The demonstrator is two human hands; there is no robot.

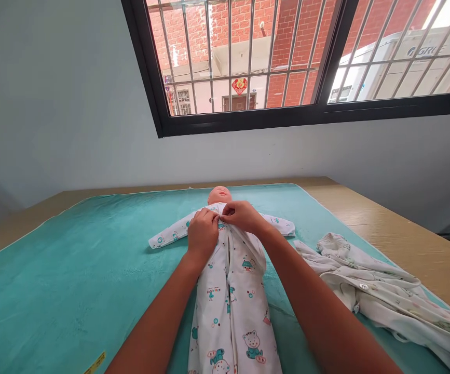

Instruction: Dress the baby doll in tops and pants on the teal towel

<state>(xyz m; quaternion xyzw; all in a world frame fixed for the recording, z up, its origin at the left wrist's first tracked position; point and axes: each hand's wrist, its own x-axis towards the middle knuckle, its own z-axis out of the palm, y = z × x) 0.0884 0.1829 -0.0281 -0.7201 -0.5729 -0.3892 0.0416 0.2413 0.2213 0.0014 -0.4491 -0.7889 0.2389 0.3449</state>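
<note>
A baby doll point(219, 195) lies on its back on a teal mat point(72, 270), head toward the wall. It wears a white romper point(230, 291) printed with small animals, its front seam partly open down the middle. My left hand point(202, 232) pinches the left edge of the romper at the doll's chest. My right hand point(242, 215) pinches the right edge just under the neck. Both hands meet at the collar, fingers pressed together on the fabric.
A second white printed garment point(380, 291) lies crumpled on the mat to the right. The mat covers a wooden table point(404, 234) set against a grey wall. A barred window point(287, 57) is above.
</note>
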